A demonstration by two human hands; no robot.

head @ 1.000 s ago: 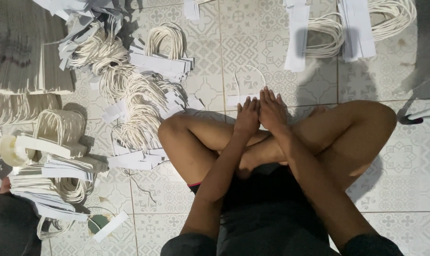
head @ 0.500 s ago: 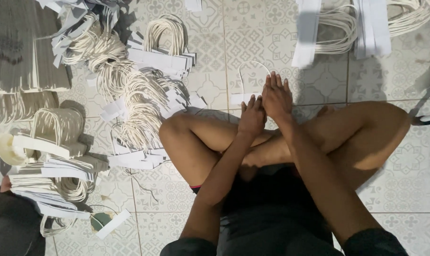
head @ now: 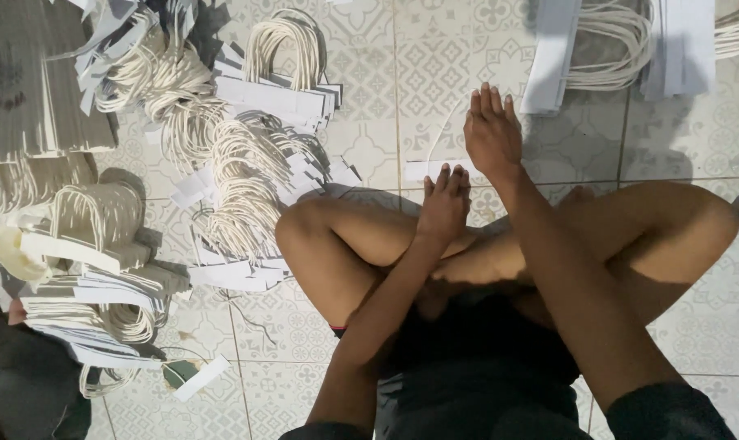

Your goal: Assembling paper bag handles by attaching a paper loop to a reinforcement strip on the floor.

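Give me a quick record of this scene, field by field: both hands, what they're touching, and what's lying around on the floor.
posture: person sits cross-legged on patterned tiled floor
left hand: flat, fingers together, at the near edge of a white paper strip; holds nothing
right hand: flat, reaching further forward over the same strip and its cord loop
to the left: heaps of cord handles on paper strips
far left: stacked strips
ahead right: more strips with cord loops

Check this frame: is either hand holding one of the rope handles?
No: the left hand and right hand are both empty, reaching toward a white paper strip on the tiled floor.
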